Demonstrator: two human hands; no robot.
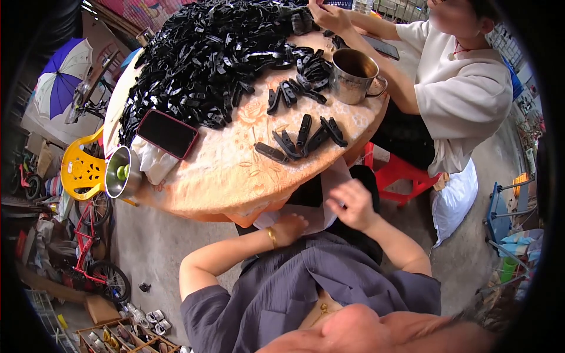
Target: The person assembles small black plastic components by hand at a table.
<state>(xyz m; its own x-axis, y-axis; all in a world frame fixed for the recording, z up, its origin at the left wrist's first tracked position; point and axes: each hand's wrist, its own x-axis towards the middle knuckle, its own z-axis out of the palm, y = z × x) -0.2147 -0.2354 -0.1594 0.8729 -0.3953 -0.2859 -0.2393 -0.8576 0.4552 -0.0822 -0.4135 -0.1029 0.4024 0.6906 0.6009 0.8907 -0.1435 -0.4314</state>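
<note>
My left hand (289,229), with a gold-coloured bracelet at its wrist, rests low in front of my lap. Its fingers are curled at the edge of a white bag or sheet (315,216) that hangs below the table edge. To the right of this white material, my right hand (353,206) is raised, slightly blurred, its fingers bent and apart with nothing visible in them. On the table just beyond lie several loose black plastic clips (303,141). More clips (288,94) lie behind these, beside a large heap of black clips (194,59).
A patterned orange cloth covers the round table (235,176). On it stand a metal mug (351,76) and a dark-screened phone (168,134). A metal pot (122,172) with green fruit sits by a yellow chair (82,165). At right, another person (459,88) sits on a red stool (403,179).
</note>
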